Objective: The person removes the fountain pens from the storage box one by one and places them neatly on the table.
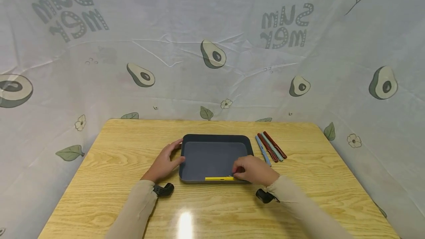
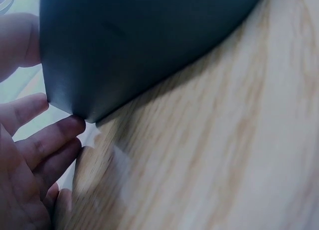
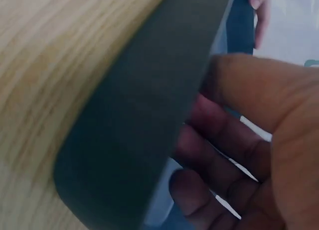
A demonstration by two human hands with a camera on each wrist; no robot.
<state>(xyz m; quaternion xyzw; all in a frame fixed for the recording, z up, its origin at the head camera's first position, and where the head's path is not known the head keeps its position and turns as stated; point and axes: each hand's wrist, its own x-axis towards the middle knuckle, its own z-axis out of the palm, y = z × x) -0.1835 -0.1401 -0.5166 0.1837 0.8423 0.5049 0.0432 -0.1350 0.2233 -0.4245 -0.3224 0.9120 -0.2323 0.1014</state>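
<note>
A dark grey rectangular tray (image 1: 216,158) lies on the wooden table. My left hand (image 1: 166,161) holds its left side, thumb over the rim; in the left wrist view, the fingertips touch the outer edge of the tray wall (image 2: 124,46). Along the near inside wall lies a yellow pen (image 1: 219,178). Curled fingers of my right hand (image 1: 254,170) pinch the pen's right end, which they hide. From the right wrist, thumb and bent fingers show just inside the tray's near wall (image 3: 134,110); the pen is out of sight there.
Right of the tray, several pens lie side by side at a slant, among them a blue pen (image 1: 263,151) and a dark red pen (image 1: 275,145). A pale printed curtain (image 1: 186,95) hangs behind the table (image 1: 139,128). Each wrist wears a black camera strap.
</note>
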